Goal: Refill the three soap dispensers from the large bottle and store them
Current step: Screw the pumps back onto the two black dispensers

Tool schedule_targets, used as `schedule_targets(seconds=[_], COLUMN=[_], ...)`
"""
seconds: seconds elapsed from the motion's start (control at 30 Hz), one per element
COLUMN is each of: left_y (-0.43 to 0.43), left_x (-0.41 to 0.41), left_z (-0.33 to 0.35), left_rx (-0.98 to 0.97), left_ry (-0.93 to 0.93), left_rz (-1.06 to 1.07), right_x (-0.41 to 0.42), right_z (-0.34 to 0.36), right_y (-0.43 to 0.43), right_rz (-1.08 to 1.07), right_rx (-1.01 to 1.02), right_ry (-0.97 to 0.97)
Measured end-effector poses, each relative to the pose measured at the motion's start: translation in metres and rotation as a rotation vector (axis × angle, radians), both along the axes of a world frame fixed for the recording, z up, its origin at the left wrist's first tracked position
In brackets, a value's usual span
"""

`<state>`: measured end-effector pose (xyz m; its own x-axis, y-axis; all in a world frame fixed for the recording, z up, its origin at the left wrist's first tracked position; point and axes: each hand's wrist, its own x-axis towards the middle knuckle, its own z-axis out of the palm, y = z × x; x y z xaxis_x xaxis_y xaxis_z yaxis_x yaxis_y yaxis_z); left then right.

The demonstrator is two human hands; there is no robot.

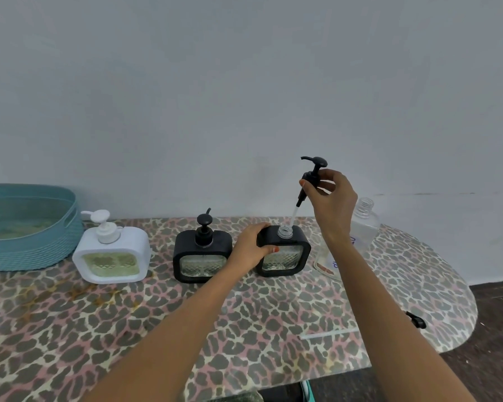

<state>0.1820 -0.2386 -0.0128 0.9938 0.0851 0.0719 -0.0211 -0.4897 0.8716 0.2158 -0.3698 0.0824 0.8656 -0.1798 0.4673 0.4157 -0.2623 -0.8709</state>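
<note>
Three square soap dispensers stand in a row on the leopard-print table. The white dispenser (111,253) at the left and the middle black dispenser (202,256) have their pumps on. My left hand (251,246) grips the upper left corner of the right black dispenser (285,253), whose clear threaded neck is open. My right hand (331,198) holds its black pump (312,175) above that neck, tilted, with the clear tube's lower end at the neck. The large clear bottle (363,224), uncapped, stands upright behind my right wrist.
A teal woven basket (26,250) sits at the table's left back edge. A black pump with a long clear tube (415,320) lies near the table's rounded right end. The wall runs close behind the dispensers.
</note>
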Motion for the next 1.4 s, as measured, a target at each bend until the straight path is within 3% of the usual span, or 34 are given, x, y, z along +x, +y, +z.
schedule_targets(seconds=[0.13,0.63,1.07,1.4], left_y=[0.0,0.001,0.001,0.001], left_x=[0.0,0.002,0.003,0.004], left_z=[-0.002,-0.006,-0.008,-0.008], left_rx=[-0.004,-0.008,-0.023,-0.004], left_ry=[-0.003,-0.023,-0.033,-0.032], left_rz=[0.003,-0.002,0.007,0.013], right_x=[0.001,-0.018,-0.01,-0.002], right_z=[-0.001,-0.077,-0.076,-0.085], right_y=[0.001,0.004,0.003,0.011], right_rz=[0.004,0.084,0.146,0.06], right_rx=[0.017,-0.282,-0.437,-0.36], right_ry=[-0.008,0.148,0.201,0.251])
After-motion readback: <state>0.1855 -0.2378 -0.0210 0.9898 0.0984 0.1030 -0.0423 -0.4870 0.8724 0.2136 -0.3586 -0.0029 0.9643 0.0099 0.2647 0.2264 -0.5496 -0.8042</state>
